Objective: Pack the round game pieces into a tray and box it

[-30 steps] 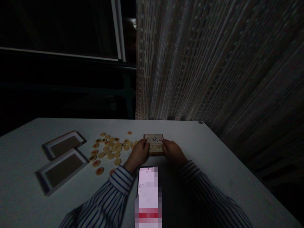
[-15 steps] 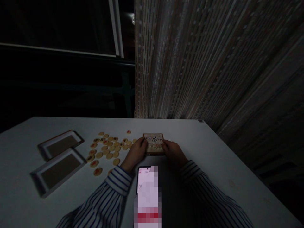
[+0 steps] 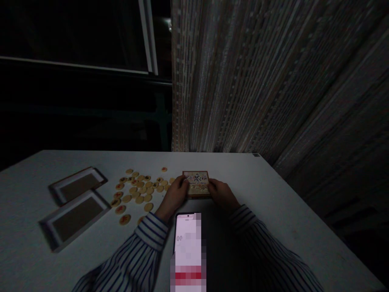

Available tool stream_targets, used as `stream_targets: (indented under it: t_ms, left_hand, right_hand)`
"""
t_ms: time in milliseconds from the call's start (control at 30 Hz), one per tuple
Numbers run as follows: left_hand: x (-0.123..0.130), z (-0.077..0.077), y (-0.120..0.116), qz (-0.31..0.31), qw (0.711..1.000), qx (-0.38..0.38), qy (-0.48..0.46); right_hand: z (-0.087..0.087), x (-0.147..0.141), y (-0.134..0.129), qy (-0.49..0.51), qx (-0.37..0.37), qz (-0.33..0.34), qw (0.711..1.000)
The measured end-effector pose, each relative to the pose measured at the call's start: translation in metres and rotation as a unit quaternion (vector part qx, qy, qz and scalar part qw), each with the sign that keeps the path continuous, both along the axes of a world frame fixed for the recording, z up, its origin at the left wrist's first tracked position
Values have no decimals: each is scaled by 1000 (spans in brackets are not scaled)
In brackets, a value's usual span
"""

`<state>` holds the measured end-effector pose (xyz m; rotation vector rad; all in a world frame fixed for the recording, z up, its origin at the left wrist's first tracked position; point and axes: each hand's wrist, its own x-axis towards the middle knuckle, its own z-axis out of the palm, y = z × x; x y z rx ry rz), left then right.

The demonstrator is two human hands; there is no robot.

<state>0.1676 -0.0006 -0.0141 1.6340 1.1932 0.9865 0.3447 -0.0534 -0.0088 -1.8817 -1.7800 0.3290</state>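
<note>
A small flat box [image 3: 197, 184] with dark characters and a picture on its top lies on the white table [image 3: 261, 251]. My left hand [image 3: 176, 194] grips its left edge, thumb on the top side. At the box's right edge, my right hand [image 3: 223, 194] holds it with curled fingers. Several round wooden pieces [image 3: 139, 200], some with red or dark marks, are scattered to the left of my left hand. One piece [image 3: 164, 169] sits apart, behind the others.
Two open shallow trays stand at the left, a rear one [image 3: 80, 182] and a front one [image 3: 77, 217], touching or overlapping. A lit phone [image 3: 187, 243], partly pixelated, lies between my forearms. Behind the table hangs a striped curtain [image 3: 231, 81].
Both hands keep their hold on the box, which has stayed in place. The phone's screen shows slightly different content.
</note>
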Motion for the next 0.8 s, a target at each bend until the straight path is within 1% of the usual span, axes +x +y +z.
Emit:
stream_targets:
  t_ms: [133, 333, 433, 700, 800]
  left_hand:
    - [0, 0, -1, 4, 999, -13, -50]
    - [1, 6, -7, 7, 991, -75, -115]
    - [2, 7, -9, 18, 984, -101, -149]
    - [3, 6, -10, 37, 970, -143, -195]
    - [3, 8, -11, 39, 966, -155, -202]
  right_hand:
    - [-2, 1, 1, 23, 5, -4, 1000]
    - [-4, 3, 2, 63, 3, -7, 998]
    - [-5, 4, 2, 75, 4, 0, 997]
    - [-4, 4, 1, 55, 1, 0, 998]
    - [-3, 4, 0, 47, -3, -3, 999]
